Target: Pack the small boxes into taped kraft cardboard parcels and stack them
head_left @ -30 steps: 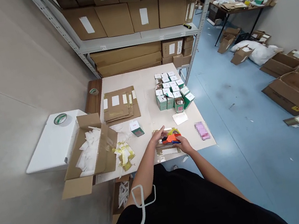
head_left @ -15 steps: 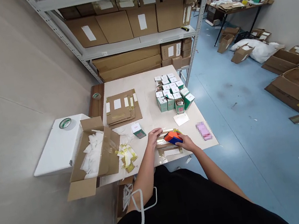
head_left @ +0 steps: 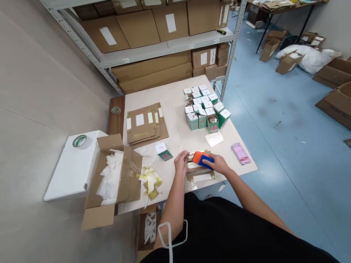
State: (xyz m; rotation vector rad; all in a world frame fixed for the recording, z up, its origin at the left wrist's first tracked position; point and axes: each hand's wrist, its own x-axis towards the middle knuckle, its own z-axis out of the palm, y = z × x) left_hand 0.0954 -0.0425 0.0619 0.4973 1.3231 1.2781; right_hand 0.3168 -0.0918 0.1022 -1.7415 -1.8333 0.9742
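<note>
A flat cardboard piece (head_left: 199,173) lies at the near edge of the pale table (head_left: 174,127). My right hand (head_left: 218,165) grips an orange and blue tape dispenser (head_left: 202,159) and holds it over the cardboard. My left hand (head_left: 181,163) rests on the cardboard's left end with the fingers curled down on it. A single small green and white box (head_left: 163,151) stands just left of my left hand.
Several green and white boxes (head_left: 203,107) cluster at the table's right. Flattened cardboard sheets (head_left: 145,124) lie at the left, tape scraps (head_left: 149,182) near the front. An open carton (head_left: 112,181) and white stand with a tape roll (head_left: 79,141) sit left. Shelves of cartons (head_left: 156,21) stand behind.
The right hand drew the tape dispenser leftward and nearer across the cardboard. The left hand shifted slightly left and stayed pressed on it.
</note>
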